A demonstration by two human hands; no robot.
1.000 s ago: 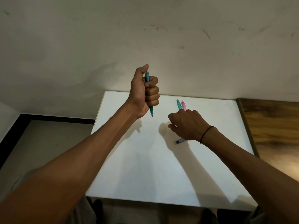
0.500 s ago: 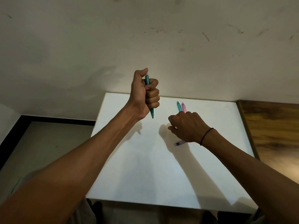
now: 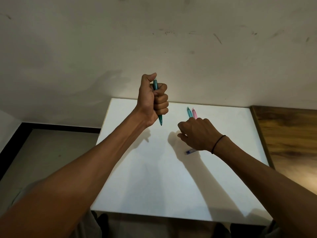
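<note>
My left hand [image 3: 154, 102] fisted the teal pen [image 3: 155, 85], thumb atop to click it; my right hand [image 3: 197, 134] curled by the light-blue pen [image 3: 189, 112], and I couldn't tell its grasp.

The teal pen [image 3: 155, 85] at centre looks like glossy, slightly translucent plastic. Right of it, the pale blue pen [image 3: 189, 112] and pink pen [image 3: 194, 113] are clear tinted plastic with a sheen. The table [image 3: 154, 177] top is smooth, matt white. At the right edge, a wooden surface [image 3: 283, 134] shows polished grain. The wall [image 3: 154, 40] above is matt, scuffed plaster.
</note>
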